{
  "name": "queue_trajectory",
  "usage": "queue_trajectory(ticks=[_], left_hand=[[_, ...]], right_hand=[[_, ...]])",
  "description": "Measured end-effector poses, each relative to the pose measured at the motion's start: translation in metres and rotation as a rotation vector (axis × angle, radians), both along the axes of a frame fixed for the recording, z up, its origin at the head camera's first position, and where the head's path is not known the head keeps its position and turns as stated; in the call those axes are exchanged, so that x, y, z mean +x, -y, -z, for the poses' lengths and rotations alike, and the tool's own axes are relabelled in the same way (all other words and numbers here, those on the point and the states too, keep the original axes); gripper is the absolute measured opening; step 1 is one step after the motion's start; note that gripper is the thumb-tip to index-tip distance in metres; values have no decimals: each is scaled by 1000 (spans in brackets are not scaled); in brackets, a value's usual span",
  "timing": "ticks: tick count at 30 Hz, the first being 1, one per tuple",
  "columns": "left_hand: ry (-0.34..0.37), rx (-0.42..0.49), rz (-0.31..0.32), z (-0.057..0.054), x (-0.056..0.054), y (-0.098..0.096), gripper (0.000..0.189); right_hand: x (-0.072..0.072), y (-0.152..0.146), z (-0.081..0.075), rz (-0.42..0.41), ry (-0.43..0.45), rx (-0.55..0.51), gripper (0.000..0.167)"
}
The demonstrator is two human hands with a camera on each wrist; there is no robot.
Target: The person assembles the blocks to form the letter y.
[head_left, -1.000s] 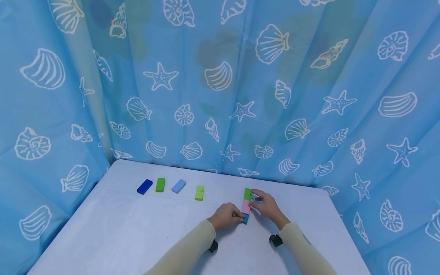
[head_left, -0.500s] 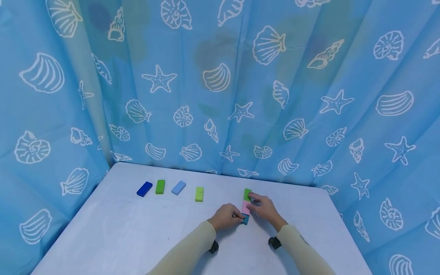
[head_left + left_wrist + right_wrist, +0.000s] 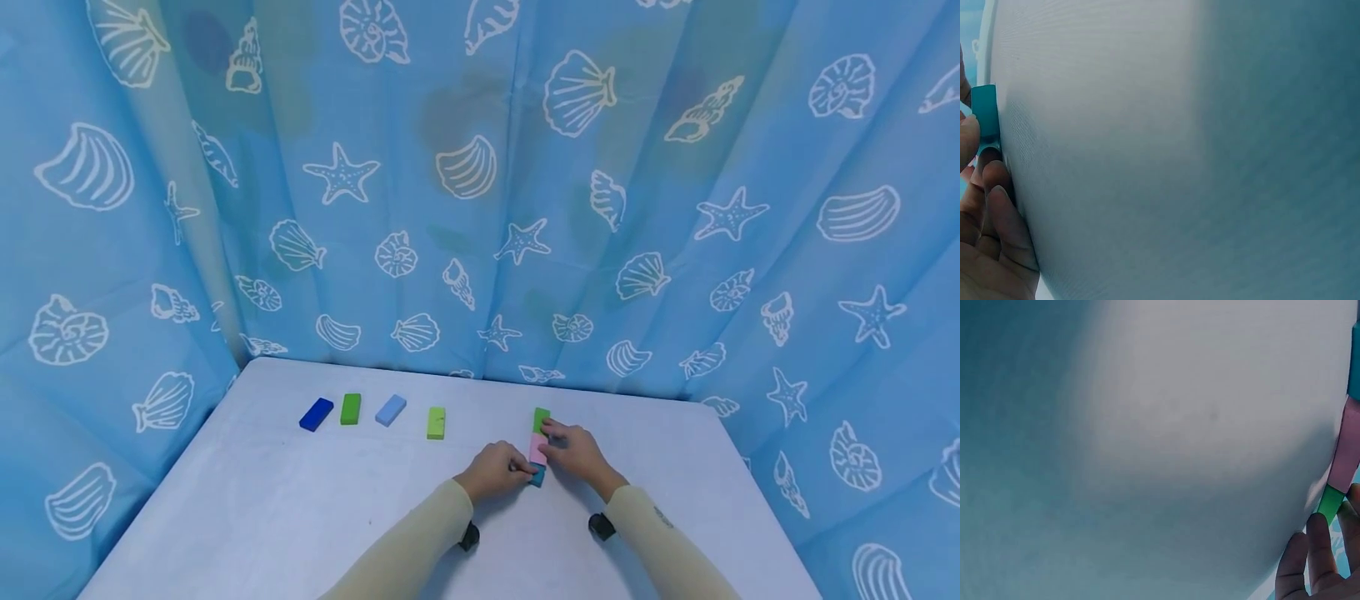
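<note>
Three blocks lie end to end in a row on the table: a green block (image 3: 541, 417) at the far end, a pink block (image 3: 537, 448) in the middle, a teal block (image 3: 537, 477) nearest me. My left hand (image 3: 491, 471) pinches the teal block, whose flat face (image 3: 985, 112) shows between thumb and fingers in the left wrist view. On the row's right side, my right hand (image 3: 579, 457) touches the green and pink blocks with loosely extended fingers. The right wrist view shows its fingertips (image 3: 1317, 528) beside the green block's end (image 3: 1331, 503).
Left of the row lie a dark blue block (image 3: 317, 414), another green block (image 3: 350, 409), a light blue block (image 3: 391, 410) and a yellow-green block (image 3: 436, 423), spaced apart. The white-covered table (image 3: 247, 500) ends at a blue shell-patterned curtain (image 3: 420, 275).
The right hand's fingers have shifted slightly down along the row toward me. The left hand stays at the teal block. The row of blocks looks nearly unchanged.
</note>
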State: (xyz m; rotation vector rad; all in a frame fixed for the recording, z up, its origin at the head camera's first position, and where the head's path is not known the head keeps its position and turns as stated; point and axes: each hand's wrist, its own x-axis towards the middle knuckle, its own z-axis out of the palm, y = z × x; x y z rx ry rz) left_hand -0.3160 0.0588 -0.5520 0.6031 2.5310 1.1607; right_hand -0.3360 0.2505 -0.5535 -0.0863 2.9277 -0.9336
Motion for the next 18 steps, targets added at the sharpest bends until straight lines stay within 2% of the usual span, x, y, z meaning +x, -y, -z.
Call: queue_trajectory(ticks=[9,18], left_hand=[[5,0,-16,-6,4,0,9],[-36,-20,-24,-8,4,-2,6]], right_hand=[[-2,0,2,17,11,8,45],[-2,0,2,16,-4,8,45]])
